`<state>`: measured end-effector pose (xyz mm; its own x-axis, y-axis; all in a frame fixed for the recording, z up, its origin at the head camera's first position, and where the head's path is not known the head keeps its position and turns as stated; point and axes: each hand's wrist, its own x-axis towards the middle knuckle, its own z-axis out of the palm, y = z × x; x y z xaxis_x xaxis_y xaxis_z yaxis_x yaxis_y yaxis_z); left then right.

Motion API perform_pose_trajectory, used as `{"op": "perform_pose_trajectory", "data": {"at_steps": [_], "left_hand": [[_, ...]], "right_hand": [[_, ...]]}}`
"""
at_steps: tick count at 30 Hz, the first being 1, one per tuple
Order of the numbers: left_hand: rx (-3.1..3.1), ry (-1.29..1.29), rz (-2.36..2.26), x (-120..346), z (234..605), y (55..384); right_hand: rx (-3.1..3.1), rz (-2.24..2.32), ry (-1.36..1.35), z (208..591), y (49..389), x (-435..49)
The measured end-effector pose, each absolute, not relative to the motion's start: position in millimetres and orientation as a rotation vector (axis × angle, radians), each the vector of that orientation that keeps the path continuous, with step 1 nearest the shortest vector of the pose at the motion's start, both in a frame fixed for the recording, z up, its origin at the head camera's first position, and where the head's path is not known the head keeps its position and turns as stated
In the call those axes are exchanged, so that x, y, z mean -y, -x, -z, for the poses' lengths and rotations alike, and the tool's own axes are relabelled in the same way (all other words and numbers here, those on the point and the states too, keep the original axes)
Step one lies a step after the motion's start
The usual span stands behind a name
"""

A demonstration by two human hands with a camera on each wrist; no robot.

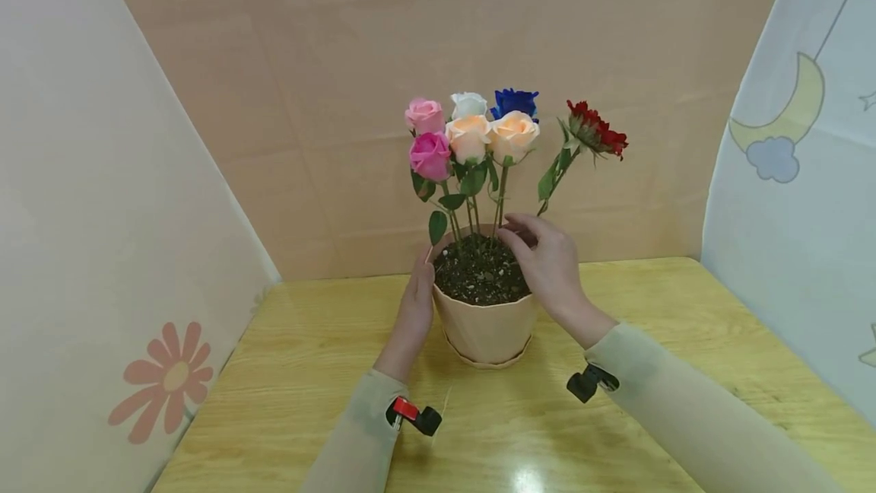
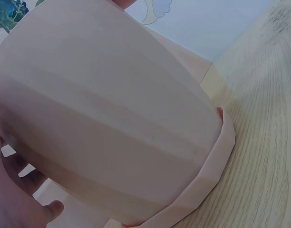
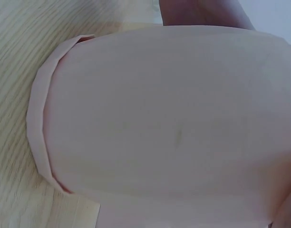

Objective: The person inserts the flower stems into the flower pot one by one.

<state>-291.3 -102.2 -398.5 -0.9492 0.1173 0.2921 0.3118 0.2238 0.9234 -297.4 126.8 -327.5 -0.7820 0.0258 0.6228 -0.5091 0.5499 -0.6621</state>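
A pale pink flowerpot full of dark soil stands on a saucer. My left hand rests along the pot's left side, fingers fairly straight; its thumb is apart from the wall in the left wrist view. At the right rim, my right hand has bent fingers around the lower stem of a red flower, which leans right; the stem's end is hidden. Roses rise from the soil: pink, magenta, white, blue and two peach ones.
The pot stands on a light wooden table. A plain peach cloth hangs behind it. Printed cloths flank the table, with a flower on the left one and a moon on the right one.
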Motion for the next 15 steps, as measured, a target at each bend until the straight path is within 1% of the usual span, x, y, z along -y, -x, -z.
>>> {"op": "perform_pose_trajectory", "data": {"at_steps": [5,15], "left_hand": [[2.339,0.405,1.830,102.5,400.9,285.5],[2.339,0.399,1.798,102.6,391.9,288.6]], "right_hand": [[2.246,-1.084,-0.417,331.8,286.9,-133.7],[2.306,-0.847,-0.479,328.1,273.4,-147.1]]}}
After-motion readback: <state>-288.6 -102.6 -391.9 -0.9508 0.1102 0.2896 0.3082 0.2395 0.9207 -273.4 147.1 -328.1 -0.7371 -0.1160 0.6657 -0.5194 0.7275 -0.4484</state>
